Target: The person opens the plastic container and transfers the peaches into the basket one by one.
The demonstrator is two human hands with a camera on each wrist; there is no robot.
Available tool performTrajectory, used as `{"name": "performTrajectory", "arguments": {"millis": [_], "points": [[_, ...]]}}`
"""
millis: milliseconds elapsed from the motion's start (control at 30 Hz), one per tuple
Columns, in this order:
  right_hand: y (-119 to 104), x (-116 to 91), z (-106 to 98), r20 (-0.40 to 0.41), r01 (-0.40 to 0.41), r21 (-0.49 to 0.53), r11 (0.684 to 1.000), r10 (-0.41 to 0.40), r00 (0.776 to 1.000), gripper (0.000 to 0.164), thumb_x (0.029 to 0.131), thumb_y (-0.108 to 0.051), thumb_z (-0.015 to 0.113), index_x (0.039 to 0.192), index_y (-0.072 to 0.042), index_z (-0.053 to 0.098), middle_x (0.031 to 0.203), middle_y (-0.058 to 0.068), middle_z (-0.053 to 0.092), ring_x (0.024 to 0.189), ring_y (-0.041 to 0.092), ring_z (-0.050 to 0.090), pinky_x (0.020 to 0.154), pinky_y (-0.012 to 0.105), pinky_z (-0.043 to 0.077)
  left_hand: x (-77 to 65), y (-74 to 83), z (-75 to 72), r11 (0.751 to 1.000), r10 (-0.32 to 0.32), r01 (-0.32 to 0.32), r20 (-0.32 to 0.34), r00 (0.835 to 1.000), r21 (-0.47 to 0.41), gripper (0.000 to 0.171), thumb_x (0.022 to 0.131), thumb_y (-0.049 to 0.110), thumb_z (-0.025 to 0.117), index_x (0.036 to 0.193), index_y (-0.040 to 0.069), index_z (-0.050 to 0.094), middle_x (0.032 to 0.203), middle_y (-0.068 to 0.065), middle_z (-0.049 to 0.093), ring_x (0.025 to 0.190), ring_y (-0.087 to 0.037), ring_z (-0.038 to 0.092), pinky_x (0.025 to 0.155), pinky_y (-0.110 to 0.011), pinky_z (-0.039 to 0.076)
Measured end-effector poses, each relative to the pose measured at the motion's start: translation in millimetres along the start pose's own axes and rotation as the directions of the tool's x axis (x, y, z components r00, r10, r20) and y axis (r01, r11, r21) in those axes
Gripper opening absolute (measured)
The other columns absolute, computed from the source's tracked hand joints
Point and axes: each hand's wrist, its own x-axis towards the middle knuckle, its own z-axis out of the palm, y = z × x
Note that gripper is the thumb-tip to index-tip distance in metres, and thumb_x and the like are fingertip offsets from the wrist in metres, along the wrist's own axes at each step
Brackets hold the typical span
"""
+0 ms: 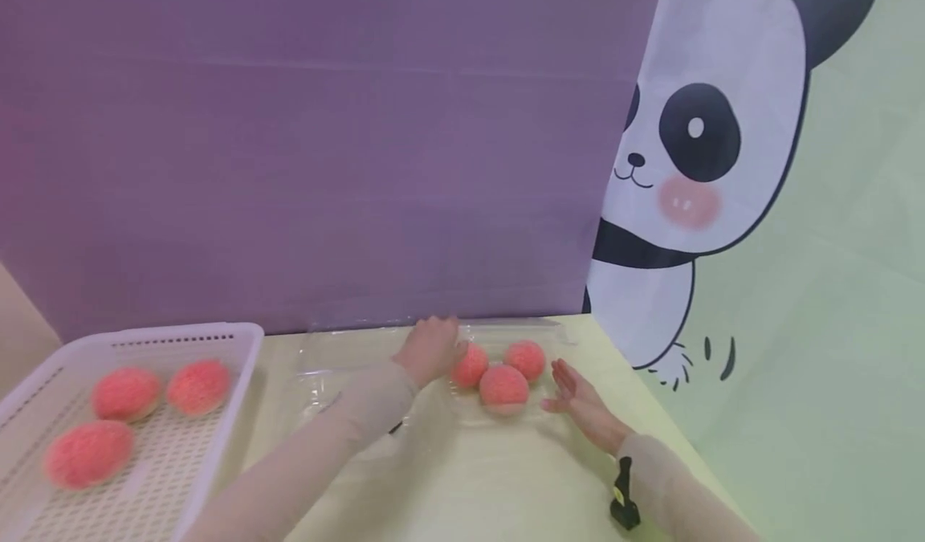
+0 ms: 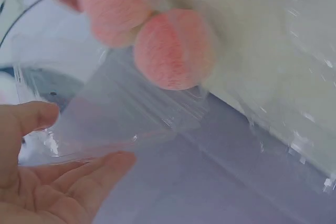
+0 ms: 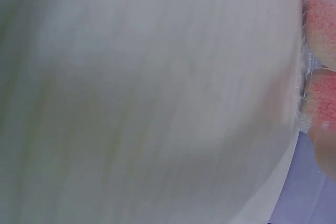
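Three pink fuzzy peaches (image 1: 504, 388) sit together in a clear plastic container (image 1: 473, 421) toward the back of the table. My left hand (image 1: 431, 351) reaches over the container's left side, beside the leftmost peach (image 1: 469, 365). In the left wrist view the left thumb (image 2: 42, 116) and fingers (image 2: 100, 179) stand well apart, with clear plastic between and behind them. To the right of the container, my right hand (image 1: 581, 405) has its fingers extended, close to the right-hand peach (image 1: 525, 360). The right wrist view is mostly blocked by a blurred pale surface.
A white slotted basket (image 1: 249, 349) with three more peaches (image 1: 198, 387) stands at left. More clear plastic (image 1: 318, 357) lies left of the container. A purple backdrop (image 1: 325, 165) rises behind the table (image 1: 448, 486); a panda picture (image 1: 751, 205) hangs at right.
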Motion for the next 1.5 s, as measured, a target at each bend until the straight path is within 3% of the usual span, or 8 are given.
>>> {"name": "performTrajectory", "arguments": {"millis": [167, 400, 600, 867, 1167, 1333, 1433, 1500], "points": [[-2.5, 0.6, -0.2, 0.001, -0.011, -0.022, 1.000, 0.011, 1.000, 0.089, 0.082, -0.004, 0.061, 0.146, -0.003, -0.001, 0.154, 0.014, 0.002, 0.141, 0.032, 0.005, 0.114, 0.045, 0.010, 16.5, -6.4, -8.3, 0.974, -0.103, 0.099, -0.008, 0.995, -0.203, 0.042, 0.089, 0.032, 0.055, 0.112, -0.002, 0.059, 0.105, -0.020, 0.064, 0.099, -0.040, 0.059, 0.088, -0.048, 0.047], [-1.2, 0.2, 0.0, 0.011, 0.004, -0.021, 1.000, -0.004, 1.000, 0.088, 0.083, -0.005, 0.062, 0.146, -0.002, 0.000, 0.153, 0.016, 0.003, 0.140, 0.033, 0.005, 0.113, 0.045, 0.010, 31.1, -18.4, -4.1, 0.947, -0.143, 0.123, -0.048, 0.989, -0.297, 0.046, 0.089, 0.029, 0.056, 0.121, -0.003, 0.050, 0.108, -0.025, 0.062, 0.101, -0.041, 0.058, 0.087, -0.049, 0.048], [-1.3, 0.7, 1.2, 0.009, 0.005, -0.016, 1.000, -0.005, 1.000, 0.087, 0.082, -0.002, 0.061, 0.146, -0.001, 0.002, 0.153, 0.017, 0.005, 0.140, 0.033, 0.005, 0.113, 0.045, 0.010, 41.4, -35.4, 5.4, 0.853, -0.171, 0.143, -0.010, 0.985, -0.503, 0.057, 0.090, 0.020, 0.054, 0.138, -0.001, 0.033, 0.130, -0.024, 0.050, 0.120, -0.036, 0.048, 0.101, -0.045, 0.040], [0.3, 2.9, 0.0, 0.023, 0.021, 0.006, 1.000, -0.021, 1.000, 0.088, 0.081, 0.001, 0.062, 0.146, 0.000, 0.002, 0.153, 0.018, 0.005, 0.140, 0.033, 0.005, 0.114, 0.044, 0.010, 41.2, -43.2, 17.2, 0.825, -0.194, 0.174, 0.018, 0.981, -0.538, 0.062, 0.083, 0.012, 0.055, 0.139, 0.001, 0.030, 0.130, -0.023, 0.050, 0.119, -0.039, 0.047, 0.101, -0.046, 0.039], [3.0, 4.6, -2.5, 0.031, 0.011, -0.006, 1.000, -0.010, 0.999, 0.088, 0.081, -0.002, 0.062, 0.146, -0.002, 0.003, 0.153, 0.016, 0.006, 0.140, 0.033, 0.006, 0.113, 0.046, 0.010, 61.0, -65.2, 54.9, 0.589, -0.300, 0.384, 0.249, 0.921, -0.711, 0.066, 0.081, 0.006, 0.058, 0.139, -0.005, 0.028, 0.138, -0.026, 0.037, 0.126, -0.041, 0.038, 0.103, -0.054, 0.033], [3.4, 5.1, -2.3, 0.039, 0.015, -0.003, 1.000, -0.015, 0.999, 0.089, 0.081, -0.002, 0.062, 0.146, -0.002, 0.002, 0.153, 0.017, 0.005, 0.140, 0.034, 0.006, 0.113, 0.046, 0.011, 87.2, -99.1, 105.0, 0.619, -0.316, 0.385, 0.232, 0.920, -0.684, 0.075, 0.078, 0.021, 0.064, 0.136, -0.010, 0.028, 0.139, -0.028, 0.034, 0.126, -0.040, 0.037, 0.103, -0.051, 0.034], [3.7, 5.1, -2.5, 0.031, 0.009, -0.011, 1.000, -0.008, 0.999, 0.087, 0.082, -0.002, 0.062, 0.146, -0.003, 0.003, 0.153, 0.015, 0.006, 0.140, 0.033, 0.007, 0.113, 0.047, 0.012, 88.1, -98.8, 106.1, 0.616, -0.334, 0.411, 0.250, 0.909, -0.671, 0.076, 0.078, 0.022, 0.063, 0.136, -0.013, 0.027, 0.140, -0.030, 0.032, 0.127, -0.042, 0.035, 0.104, -0.051, 0.033], [3.8, 4.4, -2.4, 0.034, 0.010, -0.021, 1.000, -0.009, 0.999, 0.087, 0.082, -0.003, 0.061, 0.147, -0.003, 0.003, 0.154, 0.015, 0.006, 0.140, 0.034, 0.007, 0.113, 0.048, 0.012, 73.4, -83.2, 81.1, 0.587, -0.343, 0.450, 0.296, 0.891, -0.673, 0.073, 0.080, 0.017, 0.060, 0.137, -0.013, 0.025, 0.142, -0.029, 0.029, 0.130, -0.042, 0.030, 0.108, -0.051, 0.028]]}}
